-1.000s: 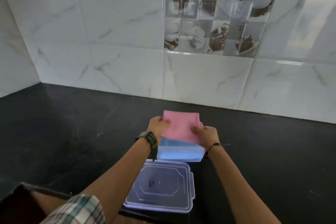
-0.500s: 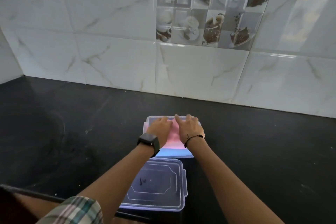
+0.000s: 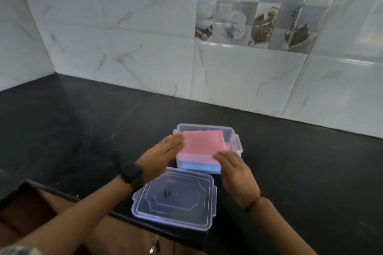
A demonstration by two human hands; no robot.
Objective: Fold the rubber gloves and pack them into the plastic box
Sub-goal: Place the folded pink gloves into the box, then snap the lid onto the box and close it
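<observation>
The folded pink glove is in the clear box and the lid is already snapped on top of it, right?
Not quite. The head view shows the pink glove in the box, but the lid lies on the counter in front of it, not snapped on.

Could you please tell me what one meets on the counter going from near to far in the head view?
Lid → box holding the pink folded glove, with the left hand and right hand open at its sides → bare black counter → tiled wall.
</observation>
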